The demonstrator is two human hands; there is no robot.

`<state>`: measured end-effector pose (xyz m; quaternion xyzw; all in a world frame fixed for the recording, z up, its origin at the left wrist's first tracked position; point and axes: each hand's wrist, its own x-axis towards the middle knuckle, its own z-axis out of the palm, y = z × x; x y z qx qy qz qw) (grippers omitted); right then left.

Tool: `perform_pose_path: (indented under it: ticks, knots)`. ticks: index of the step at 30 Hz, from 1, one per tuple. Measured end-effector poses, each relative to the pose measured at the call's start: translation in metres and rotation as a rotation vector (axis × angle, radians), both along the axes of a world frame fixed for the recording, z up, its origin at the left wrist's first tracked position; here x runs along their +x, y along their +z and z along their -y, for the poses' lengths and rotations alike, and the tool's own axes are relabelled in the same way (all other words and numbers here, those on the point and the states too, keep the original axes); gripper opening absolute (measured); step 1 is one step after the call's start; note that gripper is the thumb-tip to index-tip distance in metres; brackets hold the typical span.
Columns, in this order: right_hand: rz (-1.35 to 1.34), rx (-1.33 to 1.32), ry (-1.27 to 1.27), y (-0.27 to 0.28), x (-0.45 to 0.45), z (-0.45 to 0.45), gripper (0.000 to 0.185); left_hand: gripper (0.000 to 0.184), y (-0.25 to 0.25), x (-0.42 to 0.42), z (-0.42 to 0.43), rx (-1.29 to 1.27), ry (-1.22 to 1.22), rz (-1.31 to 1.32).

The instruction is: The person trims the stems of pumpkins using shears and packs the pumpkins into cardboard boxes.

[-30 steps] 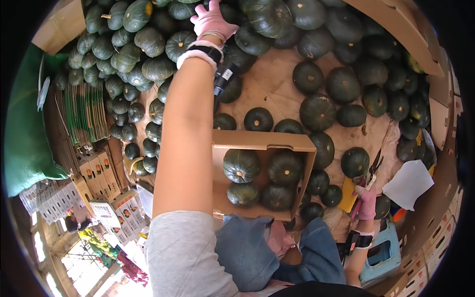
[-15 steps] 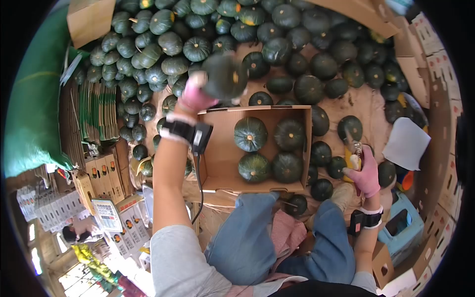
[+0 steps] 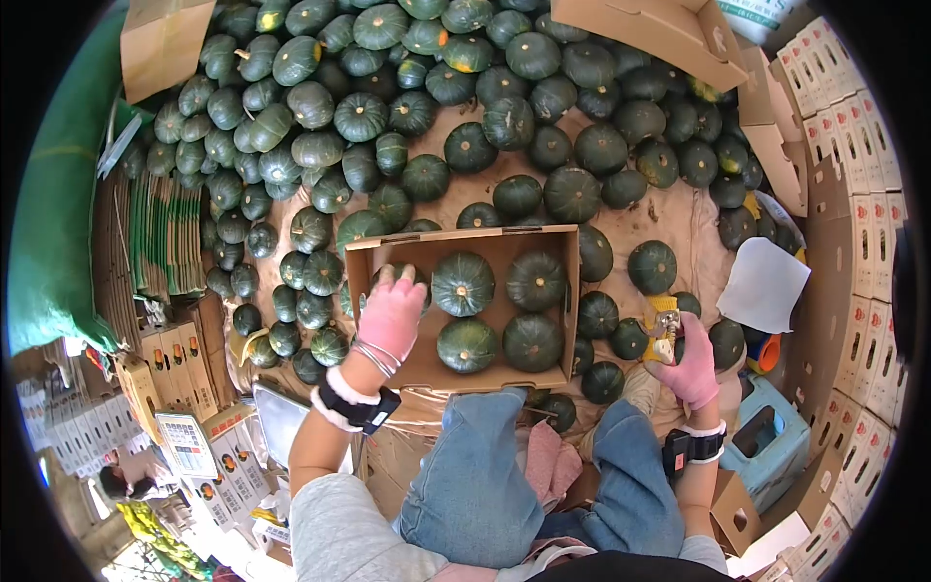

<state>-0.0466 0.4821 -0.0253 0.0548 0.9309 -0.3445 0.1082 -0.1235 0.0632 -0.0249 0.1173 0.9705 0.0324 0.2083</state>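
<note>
My left hand (image 3: 390,315), in a pink glove, reaches into the left end of an open cardboard box (image 3: 461,381). Its fingers curl over a dark green squash (image 3: 412,275), mostly hidden beneath them. Beside it in the box sit several more squashes, among them a striped one (image 3: 463,284) and a mottled one (image 3: 466,344). To the right of the box, my right hand (image 3: 690,367), also gloved in pink, is closed around a small metal tool (image 3: 665,325) that looks like pruning shears. Something yellow lies around the tool.
A large pile of green squashes (image 3: 361,116) spreads across brown sheeting beyond the box. Flattened cartons (image 3: 170,238) stand at left near a scale (image 3: 281,417). On the right are a blue plastic stool (image 3: 776,432), a white sheet (image 3: 764,284) and stacked printed cartons (image 3: 868,233).
My left hand has brought a squash from above the box's back edge down into its left end. My right hand stays at the right with the tool, its blade now lower.
</note>
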Motion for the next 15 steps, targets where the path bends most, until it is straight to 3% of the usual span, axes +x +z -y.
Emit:
perform_pose_path:
  ticks: [1, 2, 4, 5, 6, 8, 10, 13, 15]
  knots:
    - [-0.01, 0.008, 0.007, -0.003, 0.0, -0.002, 0.057, 0.033, 0.013, -0.018, -0.007, 0.099, 0.096, 0.161]
    - [-0.008, 0.004, 0.006, -0.005, -0.001, -0.003, 0.058, 0.024, 0.026, -0.035, -0.015, 0.278, 0.044, -0.089]
    - [-0.001, -0.003, 0.004, -0.004, -0.003, -0.005, 0.058, 0.028, 0.03, -0.089, -0.038, 0.563, -0.051, -0.351]
    - [0.01, -0.036, -0.023, -0.006, -0.001, -0.006, 0.057, 0.035, 0.023, -0.116, -0.053, 0.673, 0.022, -0.394]
    - [0.018, -0.067, -0.05, -0.008, -0.001, -0.007, 0.057, 0.054, 0.003, -0.149, -0.062, 0.587, -0.013, -0.426]
    - [0.025, -0.114, -0.086, -0.011, 0.0, -0.006, 0.056, 0.077, -0.041, -0.208, -0.085, 0.371, 0.117, -0.307]
    - [0.028, -0.141, -0.105, -0.011, 0.001, -0.005, 0.056, 0.089, -0.078, -0.239, -0.102, 0.422, 0.352, -0.055]
    - [0.096, -0.055, -0.049, -0.01, 0.004, -0.01, 0.06, 0.086, -0.117, -0.234, -0.132, 0.418, 0.533, -0.234]
    - [0.096, -0.016, -0.059, -0.012, 0.004, -0.014, 0.06, 0.084, -0.115, -0.229, -0.132, 0.464, 0.462, -0.29]
